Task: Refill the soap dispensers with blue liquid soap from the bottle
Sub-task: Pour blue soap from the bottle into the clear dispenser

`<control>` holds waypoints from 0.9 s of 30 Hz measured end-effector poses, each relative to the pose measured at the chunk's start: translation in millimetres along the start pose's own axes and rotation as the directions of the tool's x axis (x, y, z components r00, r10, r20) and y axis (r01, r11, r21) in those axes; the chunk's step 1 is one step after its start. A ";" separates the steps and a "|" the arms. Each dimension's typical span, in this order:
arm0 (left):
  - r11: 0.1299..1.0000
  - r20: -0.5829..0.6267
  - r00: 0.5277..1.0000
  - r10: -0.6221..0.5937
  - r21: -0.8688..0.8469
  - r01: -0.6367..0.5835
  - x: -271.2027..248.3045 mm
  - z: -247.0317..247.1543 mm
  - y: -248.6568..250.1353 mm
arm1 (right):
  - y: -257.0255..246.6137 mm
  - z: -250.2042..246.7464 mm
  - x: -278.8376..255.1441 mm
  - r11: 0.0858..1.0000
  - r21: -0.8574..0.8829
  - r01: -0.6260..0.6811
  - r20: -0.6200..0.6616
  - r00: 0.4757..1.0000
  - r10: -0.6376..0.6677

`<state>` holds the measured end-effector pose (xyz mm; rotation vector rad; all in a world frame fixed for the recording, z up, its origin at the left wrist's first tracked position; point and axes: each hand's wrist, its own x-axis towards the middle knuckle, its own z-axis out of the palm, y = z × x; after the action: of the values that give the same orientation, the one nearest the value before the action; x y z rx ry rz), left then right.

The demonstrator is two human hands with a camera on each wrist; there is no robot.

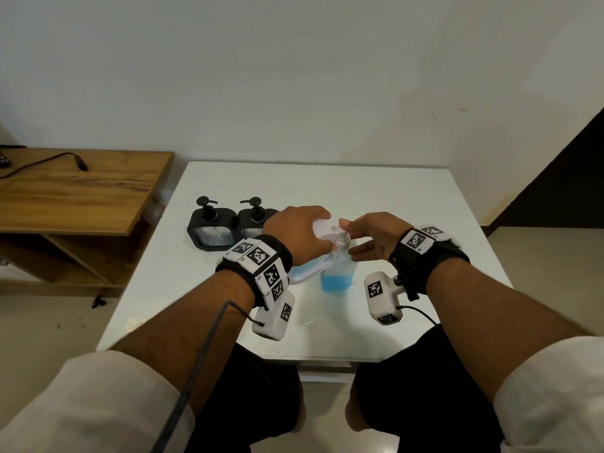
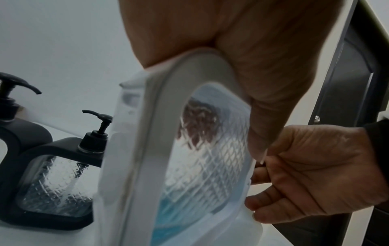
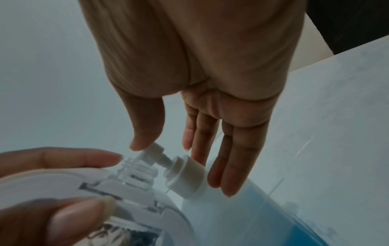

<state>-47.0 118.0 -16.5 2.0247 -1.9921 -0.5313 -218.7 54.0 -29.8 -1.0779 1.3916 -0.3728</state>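
My left hand (image 1: 300, 228) grips a white-framed clear soap dispenser (image 1: 310, 266) and holds it tilted, a little blue liquid in its low end (image 2: 168, 213). Its open threaded neck (image 3: 136, 171) sits right under the nozzle of the white pump (image 3: 151, 153) on the blue liquid soap bottle (image 1: 338, 276), which stands on the table. My right hand (image 1: 361, 237) is at the pump: the thumb (image 3: 145, 133) touches the pump head, and the straight fingers (image 3: 227, 158) lie beside the pump collar. The white dispenser's own pump is not in view.
Two black-framed dispensers (image 1: 212, 227) (image 1: 256, 220) with pumps on stand side by side at the left of the white table (image 1: 392, 197). A wooden shelf (image 1: 75, 191) with a black cable (image 1: 65, 156) stands further left. A dark door is at the right.
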 end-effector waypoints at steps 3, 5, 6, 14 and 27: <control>1.000 -0.006 1.000 0.003 -0.016 -0.003 1.9 0.4 -0.3 | -3.3 1.3 1.1 1.000 0.006 0.000 -0.027 1.000 0.000; 1.000 -0.004 1.000 0.003 -0.012 -0.003 1.4 1.1 0.8 | -4.7 2.0 1.8 1.000 -0.019 0.001 -0.050 0.999 -0.002; 1.000 -0.005 1.000 0.004 -0.004 -0.004 1.3 1.1 1.2 | -5.2 2.5 1.1 1.000 -0.026 0.003 -0.054 0.999 -0.004; 1.000 -0.014 1.000 -0.013 -0.023 0.013 -0.1 2.0 -1.4 | 3.8 2.3 -2.3 0.998 0.061 0.008 -0.018 1.000 -0.007; 1.000 -0.002 1.000 0.013 -0.001 -0.013 -4.2 -0.9 2.2 | -1.3 7.1 -7.1 0.996 0.082 -0.024 0.011 1.000 0.023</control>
<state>-48.6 122.1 -14.4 2.0097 -2.0016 -0.5278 -213.3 61.6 -25.7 -0.9940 1.3674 -0.4042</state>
